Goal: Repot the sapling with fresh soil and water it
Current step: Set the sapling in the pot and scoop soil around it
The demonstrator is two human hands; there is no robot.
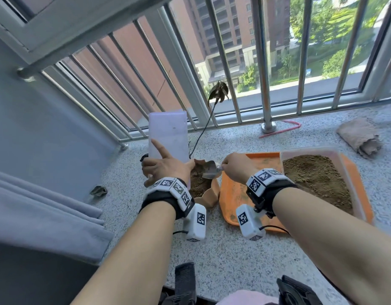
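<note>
A thin dark sapling with a few withered leaves rises from a tan scalloped pot half filled with soil. My left hand is beside the pot. Its index finger points up, and its thumb reaches towards the foot of the stem, which stands in the gap between them. The other fingers are curled. My right hand grips the handle of a small metal trowel, whose blade is tipped over the pot's soil. A tall, pale, translucent container stands just behind my left hand.
An orange tray lies right of the pot and carries a clear box of loose brown soil. A crumpled cloth and a pink wire lie near the railing. A dry leaf lies by the grey curtain at the left.
</note>
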